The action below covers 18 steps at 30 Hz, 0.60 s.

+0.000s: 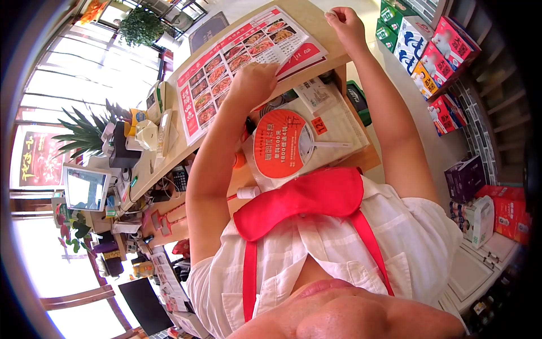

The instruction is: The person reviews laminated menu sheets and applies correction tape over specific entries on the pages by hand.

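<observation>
A laminated menu (223, 70) with rows of dish photos and red borders lies on the wooden counter (324, 56). My left hand (253, 83) is closed at the menu's near edge, where a glossy sheet corner curls up beside the fingers. Another red-printed sheet (305, 55) shows underneath. Out beyond the counter's right corner, my right hand (345, 25) is raised with fingers pressed together. Whatever it may hold is too small to make out. Below the counter top, a round orange fan (280, 144) with a white handle rests on a shelf, near my left forearm.
A computer screen (86, 186), a spiky plant (90, 133) and tissue packs stand along the left. Stacked drink cartons (432, 62) line the right wall. A red apron (302, 200) covers my chest. A dark green bin (358, 101) sits beside the counter.
</observation>
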{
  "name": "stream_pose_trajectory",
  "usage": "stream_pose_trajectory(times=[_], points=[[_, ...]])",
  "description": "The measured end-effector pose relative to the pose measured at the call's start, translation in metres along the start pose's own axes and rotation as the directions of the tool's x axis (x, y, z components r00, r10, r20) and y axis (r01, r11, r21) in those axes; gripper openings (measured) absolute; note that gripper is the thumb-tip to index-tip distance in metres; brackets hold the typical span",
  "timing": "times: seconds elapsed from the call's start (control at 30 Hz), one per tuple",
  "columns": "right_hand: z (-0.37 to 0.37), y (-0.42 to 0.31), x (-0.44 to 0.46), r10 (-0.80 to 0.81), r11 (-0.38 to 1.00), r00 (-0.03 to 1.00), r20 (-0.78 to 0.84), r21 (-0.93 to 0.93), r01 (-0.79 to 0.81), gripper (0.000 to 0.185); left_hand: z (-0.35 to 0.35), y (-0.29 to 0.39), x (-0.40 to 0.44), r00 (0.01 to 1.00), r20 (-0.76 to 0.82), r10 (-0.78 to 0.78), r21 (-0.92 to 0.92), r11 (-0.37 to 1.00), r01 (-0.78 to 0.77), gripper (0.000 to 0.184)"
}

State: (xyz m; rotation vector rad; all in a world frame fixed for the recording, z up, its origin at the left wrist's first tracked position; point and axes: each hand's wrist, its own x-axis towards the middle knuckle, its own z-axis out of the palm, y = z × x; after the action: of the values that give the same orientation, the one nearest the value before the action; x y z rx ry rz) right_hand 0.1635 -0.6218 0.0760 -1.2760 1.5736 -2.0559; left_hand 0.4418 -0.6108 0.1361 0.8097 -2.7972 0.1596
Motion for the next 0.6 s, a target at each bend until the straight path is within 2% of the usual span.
stream_pose_trajectory(times=[0.13, 0.33, 0.43, 0.53, 0.6], points=[[0.000, -0.001, -0.001, 0.003, 1.000, 1.000, 0.004, 0.008, -0.003, 0.032, 0.007, 0.009, -0.004, 0.997, -0.070, 0.030, 0.112, 0.993, -0.022, 0.011], [0.000, 0.001, -0.002, -0.001, 0.996, 1.000, -0.026, 0.088, 0.003, 0.033, 0.008, 0.005, 0.002, 0.976, -0.144, 0.163, 0.203, 0.970, -0.132, 0.010], [0.000, -0.005, -0.006, 0.007, 0.992, 0.998, -0.065, 0.126, 0.002, 0.033, 0.001, 0.004, 0.011, 0.992, 0.032, 0.120, 0.264, 0.956, -0.125, 0.021], [-0.001, -0.011, -0.008, 0.004, 0.988, 0.993, -0.119, 0.157, 0.015, 0.033, -0.004, 0.002, 0.032, 0.958, 0.138, 0.250, 0.384, 0.879, -0.284, 0.021], [-0.001, -0.010, -0.008, -0.010, 0.981, 0.990, -0.143, 0.188, 0.037, 0.034, -0.001, 0.004, 0.047, 0.936, 0.125, 0.329, 0.387, 0.852, -0.352, 0.021]])
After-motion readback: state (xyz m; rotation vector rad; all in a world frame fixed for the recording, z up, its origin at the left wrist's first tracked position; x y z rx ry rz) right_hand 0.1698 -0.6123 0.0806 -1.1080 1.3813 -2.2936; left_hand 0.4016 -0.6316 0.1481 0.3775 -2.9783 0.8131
